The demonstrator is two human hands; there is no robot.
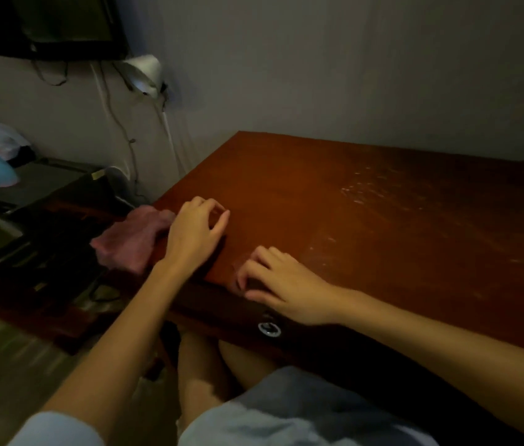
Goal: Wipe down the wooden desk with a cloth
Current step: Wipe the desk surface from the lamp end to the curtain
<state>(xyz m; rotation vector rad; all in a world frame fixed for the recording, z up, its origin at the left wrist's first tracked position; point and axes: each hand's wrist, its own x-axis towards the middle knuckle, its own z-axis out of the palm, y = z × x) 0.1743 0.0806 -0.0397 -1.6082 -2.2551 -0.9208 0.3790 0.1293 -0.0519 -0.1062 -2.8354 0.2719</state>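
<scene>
Our left hand (194, 235) and right hand (283, 284) rest loosely curled, empty, on the reddish-brown wooden desk (383, 236); a crumpled pink cloth (130, 241) overhangs its left edge.

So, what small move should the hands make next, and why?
Probably the left hand should shift left and grip the pink cloth. It lies bunched at the left edge of the wooden desk, just beside that hand, and neither hand seems to hold it. The right hand rests near the front edge. The desk shows pale streaks farther right, so wiping looks unfinished.
</scene>
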